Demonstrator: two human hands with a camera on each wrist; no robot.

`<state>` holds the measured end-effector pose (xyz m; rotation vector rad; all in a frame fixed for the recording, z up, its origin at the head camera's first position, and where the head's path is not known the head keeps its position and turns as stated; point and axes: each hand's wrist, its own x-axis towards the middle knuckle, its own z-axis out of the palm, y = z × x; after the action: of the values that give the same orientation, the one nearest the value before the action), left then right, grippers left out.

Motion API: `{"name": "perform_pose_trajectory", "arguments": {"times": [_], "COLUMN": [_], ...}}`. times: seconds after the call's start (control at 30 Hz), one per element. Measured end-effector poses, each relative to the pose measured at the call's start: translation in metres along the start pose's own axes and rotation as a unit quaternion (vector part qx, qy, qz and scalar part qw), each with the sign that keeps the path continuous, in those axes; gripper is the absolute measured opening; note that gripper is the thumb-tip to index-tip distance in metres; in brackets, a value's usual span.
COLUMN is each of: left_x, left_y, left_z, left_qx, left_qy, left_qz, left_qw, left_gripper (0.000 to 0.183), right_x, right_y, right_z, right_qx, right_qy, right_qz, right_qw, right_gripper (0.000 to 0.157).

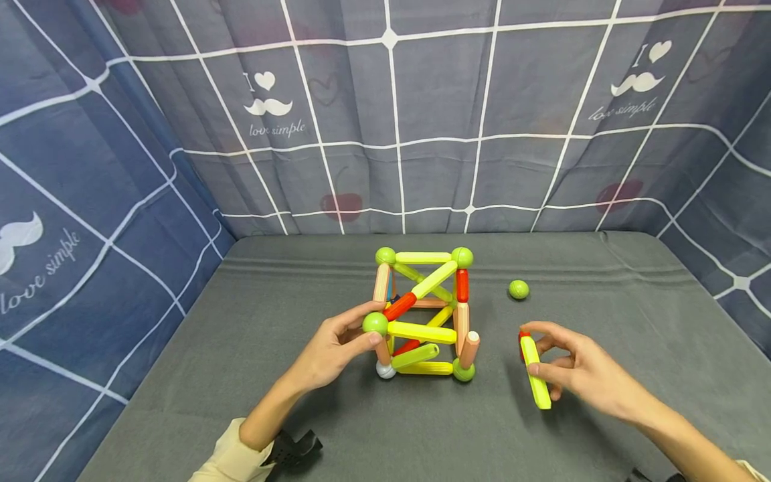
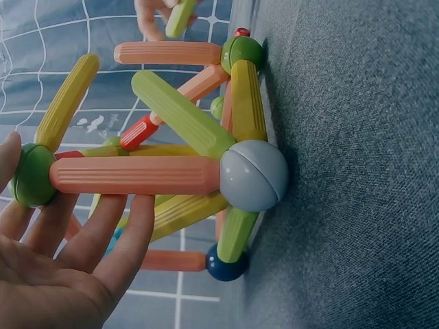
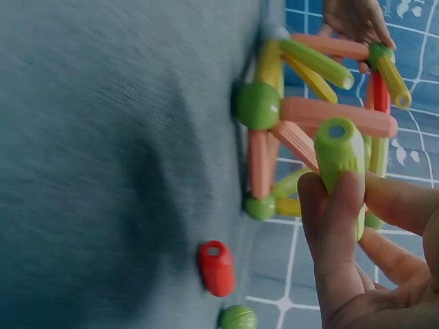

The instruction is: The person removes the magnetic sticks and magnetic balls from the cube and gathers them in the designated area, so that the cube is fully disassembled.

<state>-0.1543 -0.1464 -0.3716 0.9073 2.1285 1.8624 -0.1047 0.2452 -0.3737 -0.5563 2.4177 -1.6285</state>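
Note:
A magnetic stick-and-ball frame (image 1: 424, 335) of yellow, green, red and orange sticks stands on the grey cloth. My left hand (image 1: 333, 345) pinches the green ball (image 1: 376, 324) at its upper front-left corner, thumb on the near side. An orange stick (image 2: 137, 175) runs from that ball down to a light grey ball (image 2: 254, 176). Right of the frame, my right hand (image 1: 581, 370) holds a yellow-green stick (image 1: 536, 378) between thumb and fingers, above the cloth. At the front-right corner, an orange stick (image 1: 470, 349) rises from a green ball (image 1: 464, 370), its upper end bare.
A loose green ball (image 1: 519, 289) lies right of the frame. A short red stick (image 3: 217, 269) rests on the cloth near it, mostly behind my right fingers in the head view. Checked blue-grey curtains (image 1: 434, 174) hang behind and at both sides.

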Motion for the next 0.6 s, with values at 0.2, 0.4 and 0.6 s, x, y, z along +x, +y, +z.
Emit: {"name": "perform_pose_trajectory", "arguments": {"times": [0.2,0.4,0.6], "left_x": [0.000,0.000,0.001], "left_y": [0.000,0.000,-0.001], "left_z": [0.000,0.000,0.000], "left_qx": [0.004,0.000,-0.004], "left_qy": [0.002,0.004,0.002], "left_qz": [-0.005,-0.005,0.000], "left_qw": [1.0000,1.0000,1.0000], "left_gripper": [0.048,0.048,0.047], "right_x": [-0.014,-0.017,-0.019], "right_y": [0.013,0.024,0.034], "right_z": [0.004,0.007,0.006], "right_qx": [-0.005,-0.012,-0.029], "right_qy": [-0.015,-0.025,-0.034], "right_qz": [0.030,0.019,0.021], "right_qw": [0.999,0.999,0.999], "right_gripper": [0.041,0.039,0.039]}}
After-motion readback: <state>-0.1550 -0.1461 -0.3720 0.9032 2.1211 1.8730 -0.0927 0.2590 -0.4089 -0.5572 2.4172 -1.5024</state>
